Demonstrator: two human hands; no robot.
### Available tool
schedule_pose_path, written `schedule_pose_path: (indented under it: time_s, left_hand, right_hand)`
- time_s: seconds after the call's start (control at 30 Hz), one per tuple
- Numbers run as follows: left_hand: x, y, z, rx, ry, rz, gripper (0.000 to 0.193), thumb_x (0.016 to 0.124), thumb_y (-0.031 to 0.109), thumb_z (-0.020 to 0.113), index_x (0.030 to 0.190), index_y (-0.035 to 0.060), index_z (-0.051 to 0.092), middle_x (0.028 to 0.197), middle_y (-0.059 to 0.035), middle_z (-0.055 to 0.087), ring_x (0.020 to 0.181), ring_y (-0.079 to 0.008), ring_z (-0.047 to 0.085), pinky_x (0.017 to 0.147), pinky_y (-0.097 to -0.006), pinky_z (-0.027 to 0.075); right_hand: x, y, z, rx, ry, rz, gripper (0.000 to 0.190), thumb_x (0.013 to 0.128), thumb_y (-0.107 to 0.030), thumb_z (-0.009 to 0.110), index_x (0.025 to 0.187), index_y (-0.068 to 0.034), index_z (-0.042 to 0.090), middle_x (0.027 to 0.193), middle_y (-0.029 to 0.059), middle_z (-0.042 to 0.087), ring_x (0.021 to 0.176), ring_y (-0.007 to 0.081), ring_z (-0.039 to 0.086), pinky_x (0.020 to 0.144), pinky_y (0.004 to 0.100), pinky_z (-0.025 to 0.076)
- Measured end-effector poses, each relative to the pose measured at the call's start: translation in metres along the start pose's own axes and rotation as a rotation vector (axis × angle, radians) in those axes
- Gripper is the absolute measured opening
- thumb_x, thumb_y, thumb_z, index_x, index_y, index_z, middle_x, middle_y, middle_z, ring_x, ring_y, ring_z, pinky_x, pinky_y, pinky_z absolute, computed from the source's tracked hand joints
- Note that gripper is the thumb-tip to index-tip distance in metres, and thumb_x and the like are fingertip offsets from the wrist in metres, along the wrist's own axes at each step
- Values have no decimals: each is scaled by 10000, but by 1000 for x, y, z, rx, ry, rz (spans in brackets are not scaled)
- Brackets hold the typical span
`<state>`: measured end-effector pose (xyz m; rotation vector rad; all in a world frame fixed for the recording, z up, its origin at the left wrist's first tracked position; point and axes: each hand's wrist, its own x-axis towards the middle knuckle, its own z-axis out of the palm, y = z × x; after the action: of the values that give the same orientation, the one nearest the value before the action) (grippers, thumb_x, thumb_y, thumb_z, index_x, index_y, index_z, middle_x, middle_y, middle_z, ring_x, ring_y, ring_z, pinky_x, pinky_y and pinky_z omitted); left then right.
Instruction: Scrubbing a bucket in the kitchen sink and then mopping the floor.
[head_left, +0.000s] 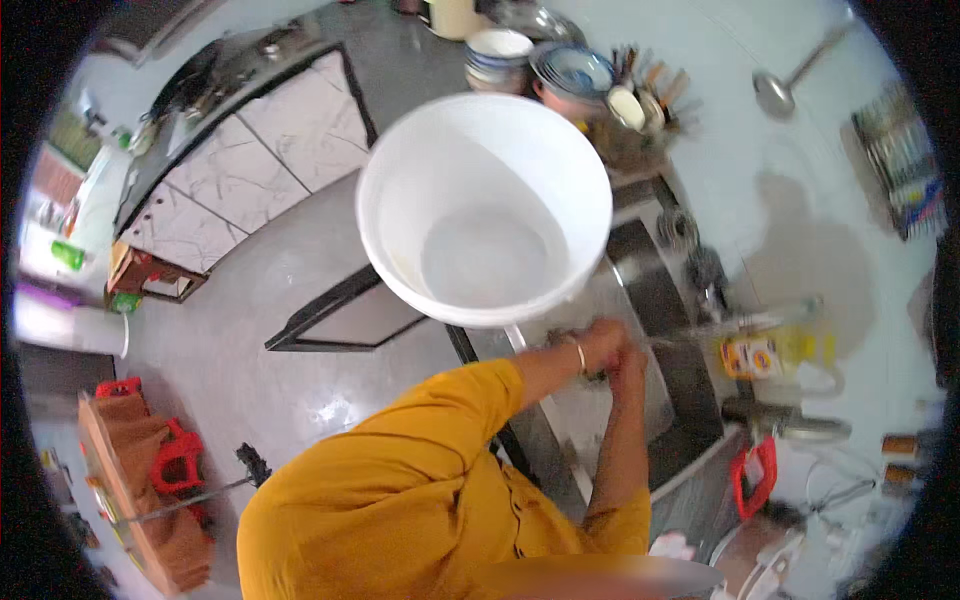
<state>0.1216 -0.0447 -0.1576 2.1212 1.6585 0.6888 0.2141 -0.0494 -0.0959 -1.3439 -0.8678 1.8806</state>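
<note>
My left hand (602, 341), with a bangle at the wrist, meets my right hand (627, 361) over a steel sink (652, 397). Both are blurred and pressed close together; whatever lies between them is hidden. A metal tap (750, 321) reaches out from the wall side towards my hands. Beyond my left forearm, a large white plastic bucket (487, 247) faces up, its wide mouth showing a pale inside. I cannot tell what supports the bucket, nor whether its bottom holds liquid. Near the tap stands a bottle of yellow liquid (772, 358) with a printed label.
Stacked bowls (499, 60), blue-rimmed plates (574, 71) and utensils (649, 94) crowd the counter past the bucket. A steel ladle (776, 94) hangs on the wall. An open cabinet door (352, 319) juts over the floor. Marble-patterned cabinets (255, 157) run at far left.
</note>
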Motion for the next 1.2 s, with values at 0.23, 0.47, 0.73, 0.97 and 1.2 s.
schedule_pose_path:
  time_s: [0.23,0.47,0.73,0.97,1.2]
  left_hand:
    - [-9,-5,-15,-99,-127,-259,187,766,163,531,822,9,620,810,-182,620,764,-269,626,690,-394,489]
    - [3,-25,7,-137,-239,-154,229,777,232,571,911,50,612,935,-155,637,850,-256,617,741,-390,480]
    - [2,28,-17,-8,-441,-155,200,744,185,583,920,116,650,942,-142,640,843,-228,622,714,-357,496]
    - [13,-32,24,-408,-86,-778,187,782,176,545,871,57,659,877,-117,646,786,-269,636,642,-363,507]
    - [-3,10,-13,-1099,256,-148,295,557,326,709,757,118,652,745,-120,639,742,-295,623,671,-400,497]
  right_hand:
    - [14,-22,-8,411,-68,19,284,832,-185,490,978,37,592,872,96,605,819,223,577,774,360,458]
    - [-1,0,-1,-919,177,-589,234,826,-186,529,820,44,568,771,165,597,711,278,575,637,372,446]
    - [32,18,-34,-1629,222,-570,262,873,-178,455,794,23,602,758,181,605,705,305,599,594,388,466]
    - [4,36,18,-715,112,-607,330,899,-209,417,791,30,617,773,200,609,696,325,586,620,411,456]
    - [40,3,-43,-1770,440,-546,329,867,-268,505,781,30,614,778,154,616,676,262,586,605,360,462]
